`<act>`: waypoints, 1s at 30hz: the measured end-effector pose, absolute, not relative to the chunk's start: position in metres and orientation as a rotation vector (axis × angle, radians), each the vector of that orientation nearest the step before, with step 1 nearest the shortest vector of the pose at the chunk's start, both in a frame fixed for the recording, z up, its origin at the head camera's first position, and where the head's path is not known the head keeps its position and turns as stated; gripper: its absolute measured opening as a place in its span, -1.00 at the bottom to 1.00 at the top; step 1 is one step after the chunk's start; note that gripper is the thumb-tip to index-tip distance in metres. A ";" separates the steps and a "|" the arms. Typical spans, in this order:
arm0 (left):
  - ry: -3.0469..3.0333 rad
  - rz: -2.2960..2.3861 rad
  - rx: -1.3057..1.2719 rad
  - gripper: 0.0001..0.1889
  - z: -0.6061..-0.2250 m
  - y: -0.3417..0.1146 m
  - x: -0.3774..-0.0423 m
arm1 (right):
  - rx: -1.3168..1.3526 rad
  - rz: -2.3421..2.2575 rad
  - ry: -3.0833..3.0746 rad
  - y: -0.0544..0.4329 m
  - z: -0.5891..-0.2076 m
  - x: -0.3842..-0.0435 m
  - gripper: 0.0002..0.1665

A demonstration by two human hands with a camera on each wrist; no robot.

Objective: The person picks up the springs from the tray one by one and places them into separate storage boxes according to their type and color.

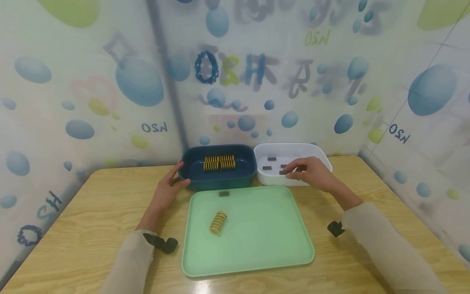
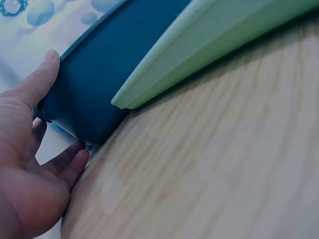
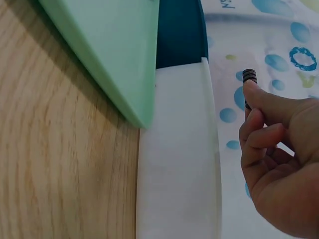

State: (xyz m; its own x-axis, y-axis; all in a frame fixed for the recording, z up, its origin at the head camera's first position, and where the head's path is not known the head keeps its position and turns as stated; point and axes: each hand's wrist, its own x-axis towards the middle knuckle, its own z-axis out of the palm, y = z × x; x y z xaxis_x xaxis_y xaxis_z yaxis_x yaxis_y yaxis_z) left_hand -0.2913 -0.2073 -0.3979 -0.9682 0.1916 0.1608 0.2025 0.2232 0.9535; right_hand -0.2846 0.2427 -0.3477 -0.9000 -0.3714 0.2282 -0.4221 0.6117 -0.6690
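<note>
Between thumb and fingers, my right hand [image 1: 311,173] pinches a small dark coil spring [image 3: 250,75], held over the front part of the white bin [image 1: 265,179]. Several similar dark springs [image 1: 271,159] lie inside that bin. My left hand [image 1: 166,192] rests against the left end of the dark blue bin [image 1: 220,182], its thumb and fingers spread around the corner. In the blue bin are several yellow springs [image 1: 219,162] set side by side in two rows. On the green tray [image 1: 257,228] lie one larger yellow spring [image 1: 218,223] and one small dark spring [image 1: 224,194].
The two bins stand side by side at the back of the wooden table [image 1: 121,196], close to a wall [image 1: 293,102] covered with printed bubbles and letters. The green tray lies in front, its far edge close to the bins.
</note>
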 end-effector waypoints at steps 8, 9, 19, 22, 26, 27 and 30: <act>-2.443 -1.923 -0.394 -0.28 -0.395 -0.206 -0.288 | 0.625 1.110 -2.803 0.243 -0.351 -0.303 -0.83; -2.440 -1.928 -0.395 -0.27 -0.396 -0.207 -0.289 | 0.618 1.104 -2.810 0.242 -0.351 -0.305 -0.83; -2.441 -1.903 -0.393 -0.29 -0.414 -0.211 -0.302 | 0.517 1.090 -2.921 0.243 -0.357 -0.327 -0.79; -2.441 -1.886 -0.393 -0.29 -0.416 -0.211 -0.303 | 0.482 1.104 -2.955 0.244 -0.360 -0.334 -0.78; -2.433 -1.887 -0.387 -0.28 -0.418 -0.212 -0.304 | 0.433 1.124 -2.993 0.243 -0.362 -0.342 -0.76; -2.433 -1.884 -0.386 -0.28 -0.418 -0.213 -0.304 | 0.424 1.124 -3.001 0.243 -0.362 -0.344 -0.76; -2.434 -1.880 -0.382 -0.29 -0.419 -0.213 -0.304 | 0.411 1.123 -3.018 0.242 -0.362 -0.350 -0.75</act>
State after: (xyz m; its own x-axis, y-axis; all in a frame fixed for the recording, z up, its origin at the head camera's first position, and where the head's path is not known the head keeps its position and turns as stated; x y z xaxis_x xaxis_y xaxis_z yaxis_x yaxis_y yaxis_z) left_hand -0.3041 -0.2131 -0.4188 -0.9687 0.1677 0.1832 0.2196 0.2339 0.9471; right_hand -0.3497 0.2422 -0.3624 -0.9625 -0.2711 -0.0102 -0.1985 0.7293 -0.6547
